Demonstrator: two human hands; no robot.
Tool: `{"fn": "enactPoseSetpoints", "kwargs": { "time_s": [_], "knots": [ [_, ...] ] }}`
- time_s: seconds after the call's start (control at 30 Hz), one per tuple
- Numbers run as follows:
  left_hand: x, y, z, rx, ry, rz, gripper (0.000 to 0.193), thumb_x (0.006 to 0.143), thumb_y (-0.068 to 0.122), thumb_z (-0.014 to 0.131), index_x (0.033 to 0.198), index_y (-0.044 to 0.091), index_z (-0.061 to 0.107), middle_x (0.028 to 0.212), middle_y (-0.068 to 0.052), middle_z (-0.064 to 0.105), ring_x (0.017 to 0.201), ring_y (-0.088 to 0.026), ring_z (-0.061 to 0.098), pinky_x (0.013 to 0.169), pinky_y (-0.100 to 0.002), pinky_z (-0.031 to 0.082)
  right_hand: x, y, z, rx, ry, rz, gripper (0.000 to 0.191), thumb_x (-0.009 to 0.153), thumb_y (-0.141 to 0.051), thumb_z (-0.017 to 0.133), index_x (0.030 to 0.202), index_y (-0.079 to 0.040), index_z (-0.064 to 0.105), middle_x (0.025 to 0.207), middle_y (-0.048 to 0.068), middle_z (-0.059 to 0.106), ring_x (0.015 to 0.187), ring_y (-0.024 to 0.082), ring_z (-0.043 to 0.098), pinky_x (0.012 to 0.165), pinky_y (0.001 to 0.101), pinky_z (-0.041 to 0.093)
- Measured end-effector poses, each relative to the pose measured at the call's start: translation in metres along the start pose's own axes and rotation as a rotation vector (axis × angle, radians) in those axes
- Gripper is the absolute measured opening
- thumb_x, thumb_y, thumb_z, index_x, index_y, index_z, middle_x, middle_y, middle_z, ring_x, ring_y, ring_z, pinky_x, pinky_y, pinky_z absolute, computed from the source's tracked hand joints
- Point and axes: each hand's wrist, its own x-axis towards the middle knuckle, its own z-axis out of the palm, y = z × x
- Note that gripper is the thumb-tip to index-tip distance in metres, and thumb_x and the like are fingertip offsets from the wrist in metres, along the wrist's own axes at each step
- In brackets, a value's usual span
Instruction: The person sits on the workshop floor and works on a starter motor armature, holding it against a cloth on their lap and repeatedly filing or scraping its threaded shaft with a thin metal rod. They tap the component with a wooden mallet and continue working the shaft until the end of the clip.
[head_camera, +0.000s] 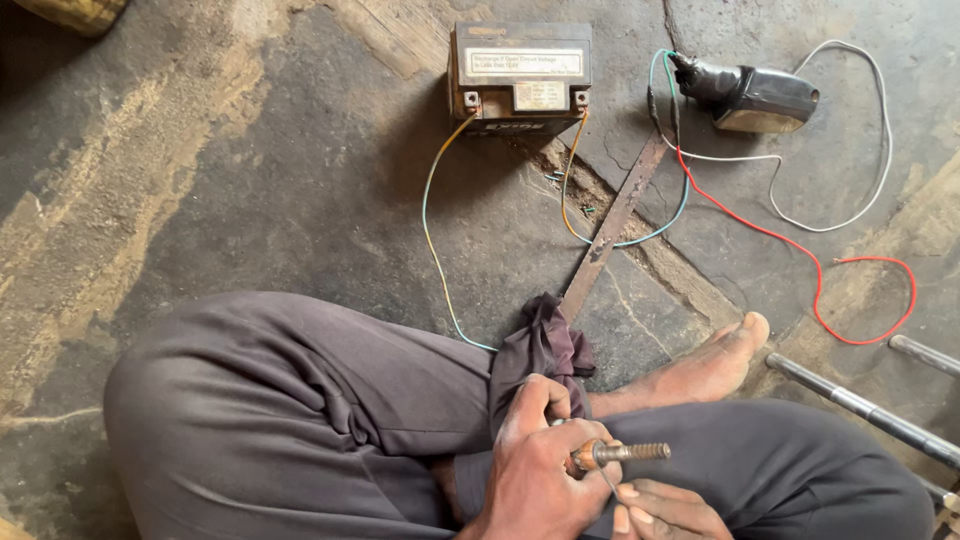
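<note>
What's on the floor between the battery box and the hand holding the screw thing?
In the head view, between the battery and the left hand lie a flat rusty metal strip, thin wires and a dark cloth.

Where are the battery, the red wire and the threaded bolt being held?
battery (520, 78), head view, on its top face.
red wire (815, 275), head view, mid-length on the floor.
threaded bolt (635, 452), head view, on its threaded shaft.

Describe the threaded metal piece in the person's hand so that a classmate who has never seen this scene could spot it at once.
Start from the boxy battery at the top of the concrete floor and drop straight down to the seated person's lap. There the left hand grips a short threaded bolt, its tip pointing right above the right hand. Unlike the long smooth rods nearby, it is stubby, rusty and ridged.
</note>
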Motion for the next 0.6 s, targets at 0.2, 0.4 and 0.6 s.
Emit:
{"fn": "enactPoseSetpoints", "kwargs": {
  "time_s": [0.2, 0.4, 0.6],
  "knots": [
    [0.004, 0.003, -0.002, 0.105, 0.006, 0.086, 0.019, 0.065, 0.015, 0.081, 0.082, 0.007, 0.078, 0.094, -0.012, 0.050, 0.093, -0.031, 0.059, 0.078, -0.043, 0.051, 0.035, -0.003, -0.006, 0.093, -0.110, 0.001, 0.039, 0.092, 0.002, 0.071, 0.128, -0.010, 0.064, 0.107, 0.013, 0.077, 0.102, 0.025, 0.079, 0.093, 0.0344, 0.062],
    [0.009, 0.008, -0.011, 0.168, -0.129, 0.129, 0.018, 0.070, 0.017, 0.082, 0.076, 0.003, 0.073, 0.097, -0.016, 0.053, 0.097, -0.036, 0.058, 0.078, -0.048, 0.050, 0.075, -0.079, 0.015, -0.421, 0.172, 0.852, 0.009, 0.089, -0.006, 0.083, 0.098, -0.004, 0.082, 0.085, 0.015, 0.075, 0.070, 0.017, 0.072, 0.067, 0.0237, 0.055],
    [0.015, 0.011, -0.013, 0.196, -0.201, 0.145, 0.013, 0.075, 0.015, 0.078, 0.076, 0.003, 0.072, 0.099, -0.017, 0.055, 0.098, -0.036, 0.058, 0.080, -0.049, 0.050, 0.182, -0.114, 0.007, -0.646, -0.245, 0.133, 0.019, 0.071, -0.017, 0.080, 0.088, -0.010, 0.075, 0.089, 0.015, 0.069, 0.078, 0.025, 0.069, 0.067, 0.0304, 0.052]
  ]
}}
